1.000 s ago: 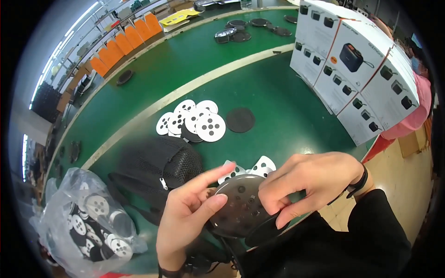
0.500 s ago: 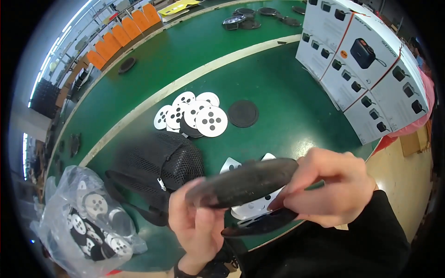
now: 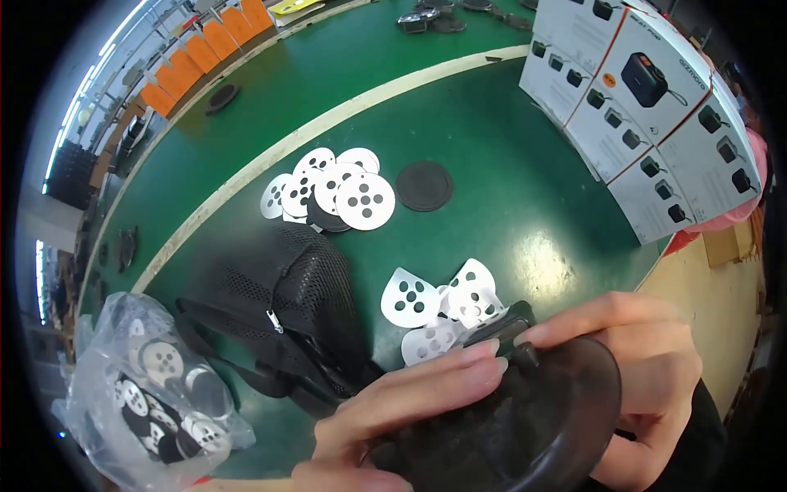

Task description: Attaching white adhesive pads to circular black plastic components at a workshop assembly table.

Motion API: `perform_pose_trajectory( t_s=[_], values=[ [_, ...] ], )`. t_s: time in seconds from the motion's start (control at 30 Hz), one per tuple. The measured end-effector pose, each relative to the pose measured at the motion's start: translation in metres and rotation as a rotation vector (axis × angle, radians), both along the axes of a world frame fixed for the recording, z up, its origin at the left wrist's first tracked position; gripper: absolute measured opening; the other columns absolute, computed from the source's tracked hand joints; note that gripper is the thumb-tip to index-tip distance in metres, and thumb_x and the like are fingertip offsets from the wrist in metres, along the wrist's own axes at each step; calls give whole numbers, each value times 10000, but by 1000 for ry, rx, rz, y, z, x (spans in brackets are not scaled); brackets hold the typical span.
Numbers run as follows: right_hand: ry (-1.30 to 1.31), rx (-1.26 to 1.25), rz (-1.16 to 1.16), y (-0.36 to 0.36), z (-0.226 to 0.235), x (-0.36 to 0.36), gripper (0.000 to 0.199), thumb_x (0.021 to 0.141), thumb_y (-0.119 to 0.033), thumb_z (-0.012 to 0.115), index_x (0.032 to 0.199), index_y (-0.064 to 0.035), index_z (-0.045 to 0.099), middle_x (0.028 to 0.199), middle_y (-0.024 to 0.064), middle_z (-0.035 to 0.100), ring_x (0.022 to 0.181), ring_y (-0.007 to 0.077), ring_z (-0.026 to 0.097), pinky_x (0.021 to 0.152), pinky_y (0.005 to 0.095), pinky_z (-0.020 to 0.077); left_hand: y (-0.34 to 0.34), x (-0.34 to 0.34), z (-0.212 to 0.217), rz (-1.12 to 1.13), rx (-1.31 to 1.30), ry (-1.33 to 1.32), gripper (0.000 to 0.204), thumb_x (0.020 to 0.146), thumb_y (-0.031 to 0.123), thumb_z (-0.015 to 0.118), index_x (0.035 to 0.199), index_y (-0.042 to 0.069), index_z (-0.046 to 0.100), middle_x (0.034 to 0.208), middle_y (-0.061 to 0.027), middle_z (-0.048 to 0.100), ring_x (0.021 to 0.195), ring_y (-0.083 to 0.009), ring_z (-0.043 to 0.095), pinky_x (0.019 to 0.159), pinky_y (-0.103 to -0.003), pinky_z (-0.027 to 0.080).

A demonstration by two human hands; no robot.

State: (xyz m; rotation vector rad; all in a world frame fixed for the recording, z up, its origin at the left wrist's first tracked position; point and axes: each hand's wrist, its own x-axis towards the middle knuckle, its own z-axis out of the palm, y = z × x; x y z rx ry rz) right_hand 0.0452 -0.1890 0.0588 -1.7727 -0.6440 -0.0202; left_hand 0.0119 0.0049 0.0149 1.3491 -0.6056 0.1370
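Both hands grip one round black disc (image 3: pixel 525 418) close under the camera, its dark face turned up. My left hand (image 3: pixel 402 406) lies across the disc's left part with fingers stretched over it. My right hand (image 3: pixel 648 369) clasps the disc's right rim from behind. Just beyond the fingers several white teardrop-shaped pieces with dark holes (image 3: pixel 438 303) lie on the green table (image 3: pixel 500 205). A black mesh bag (image 3: pixel 283 303) sits to the left of them.
A pile of white round perforated pieces (image 3: pixel 332 193) and a lone black disc (image 3: pixel 425 185) lie further back. A clear plastic bag of discs (image 3: pixel 152 394) is at lower left. Stacked white cartons (image 3: pixel 648 98) stand at right. Orange bins (image 3: pixel 205 45) line the far edge.
The disc was held edge-on half a second ago; now it is tilted flat and lower, nearer the camera, with both hands still on it.
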Motion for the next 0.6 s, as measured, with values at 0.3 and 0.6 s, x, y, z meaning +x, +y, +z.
perform_pose_trajectory(
  t_s=[0.3,0.6],
  values=[
    [-617,201,79,15,-10,24,238,602,68,545,818,-31,543,597,49,421,446,152,395,662,493,540,6,-2,4,-58,-26,65,263,914,216,471,1162,129,460,1187,-357,452,1141,-507,433,944,-544,386],
    [-758,352,21,22,-20,31,273,524,34,579,791,-7,538,608,70,462,430,157,420,599,459,559,-3,-5,17,-53,-179,399,471,852,339,507,1220,50,462,1258,-278,433,1178,-383,430,979,-453,351]
  ],
)
